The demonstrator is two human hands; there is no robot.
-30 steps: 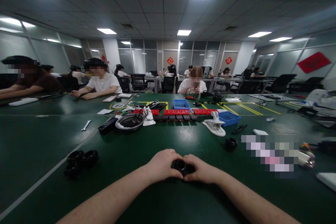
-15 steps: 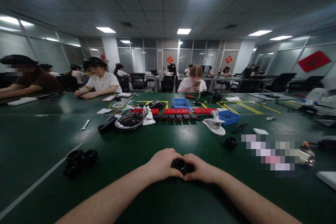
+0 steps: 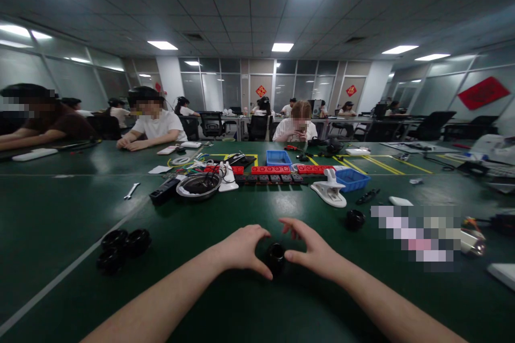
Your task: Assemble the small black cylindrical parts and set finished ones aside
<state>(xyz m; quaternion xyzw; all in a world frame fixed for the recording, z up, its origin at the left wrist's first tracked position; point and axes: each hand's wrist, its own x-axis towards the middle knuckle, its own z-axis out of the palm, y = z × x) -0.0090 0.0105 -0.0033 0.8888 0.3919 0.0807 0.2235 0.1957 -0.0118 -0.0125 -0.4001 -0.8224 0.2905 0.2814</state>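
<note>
A glossy black ring-shaped part (image 3: 276, 257) with a round opening on top stands on the green table (image 3: 193, 300), between my two hands. My left hand (image 3: 247, 249) curves round its left side, thumb and fingers apart. On the other side, my right hand (image 3: 311, 249) is spread, its thumb tip close to the part's right edge; whether it touches I cannot tell. Three similar black parts (image 3: 139, 241) sit grouped at the left. Another black part (image 3: 355, 220) stands alone to the right of my hands.
Ahead lie a round metal dish (image 3: 199, 187), a white clip-on stand (image 3: 330, 190), red power strips (image 3: 271, 170) and blue bins (image 3: 352, 178). A wrench (image 3: 132, 191) rests at the left. A person (image 3: 155, 128) sits across the table; others are farther back.
Both hands have loosened from round the black part and moved apart. My right hand's fingers have lifted and spread, and the part now stands free between them.
</note>
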